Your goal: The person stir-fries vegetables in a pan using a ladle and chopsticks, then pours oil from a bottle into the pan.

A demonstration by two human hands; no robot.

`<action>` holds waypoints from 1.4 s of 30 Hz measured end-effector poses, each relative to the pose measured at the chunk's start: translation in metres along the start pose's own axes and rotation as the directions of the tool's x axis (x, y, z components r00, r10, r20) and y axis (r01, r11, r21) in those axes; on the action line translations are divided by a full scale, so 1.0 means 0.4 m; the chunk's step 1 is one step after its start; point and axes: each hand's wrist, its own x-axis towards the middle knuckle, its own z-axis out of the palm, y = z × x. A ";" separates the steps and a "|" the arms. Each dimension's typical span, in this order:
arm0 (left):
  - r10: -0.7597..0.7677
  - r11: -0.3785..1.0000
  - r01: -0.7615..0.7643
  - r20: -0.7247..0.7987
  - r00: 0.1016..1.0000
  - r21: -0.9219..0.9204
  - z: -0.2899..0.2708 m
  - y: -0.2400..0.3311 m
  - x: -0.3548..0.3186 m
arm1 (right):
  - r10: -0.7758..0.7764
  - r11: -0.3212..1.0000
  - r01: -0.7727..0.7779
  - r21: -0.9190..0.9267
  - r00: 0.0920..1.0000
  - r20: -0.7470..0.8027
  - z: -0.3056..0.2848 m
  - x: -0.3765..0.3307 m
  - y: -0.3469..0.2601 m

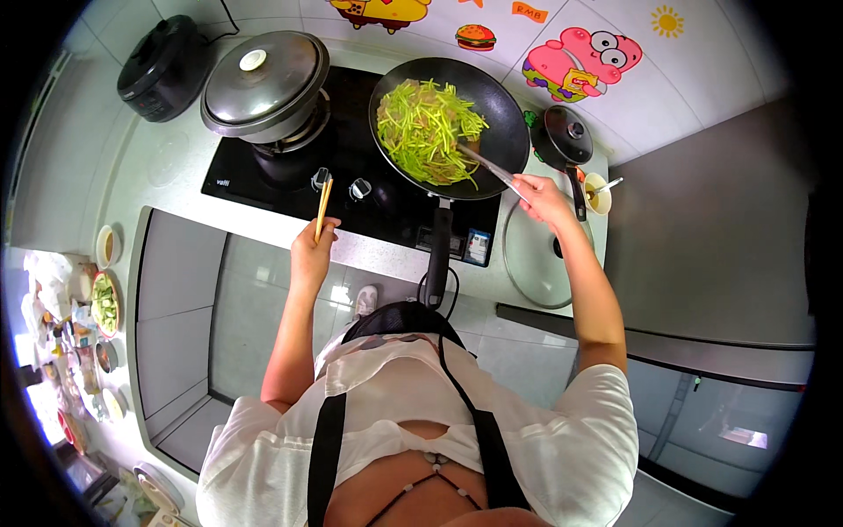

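Note:
A pair of wooden chopsticks (pixel 324 202) points upward from my left hand (pixel 312 253), which is closed around them in front of the stove's knobs. My right hand (pixel 543 200) grips the handle of a metal cooking utensil (pixel 493 168). Its far end reaches into the food, so I cannot tell whether it is a spatula or a spoon. Thin green vegetable strips (pixel 428 123), mixed with some brownish pieces, fill the left part of a black wok (pixel 507 132). The wok's long black handle (pixel 438 255) sticks out toward my body over the counter edge.
Left of the wok, a lidded steel pot (pixel 279 75) stands on the black gas stove (pixel 237 176), with a dark rice cooker (pixel 162 70) beyond. A glass lid (pixel 536 255), small lidded black pan (pixel 560 136) and little bowl (pixel 599 195) crowd the right side. Several dishes line the left counter.

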 end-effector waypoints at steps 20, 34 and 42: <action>-0.083 0.995 0.084 -0.022 0.996 0.047 0.003 0.009 -0.015 | -0.414 0.611 -0.018 -0.792 0.845 -0.339 -0.124 -0.019 -0.044; -0.060 0.997 0.062 -0.040 0.997 0.054 -0.002 0.016 -0.014 | -0.088 0.996 0.088 0.006 0.996 0.002 -0.068 0.003 -0.026; -0.056 0.998 0.056 0.032 0.998 -0.005 0.022 0.025 -0.004 | -0.493 0.588 0.213 -0.780 0.859 -0.137 -0.180 -0.193 -0.153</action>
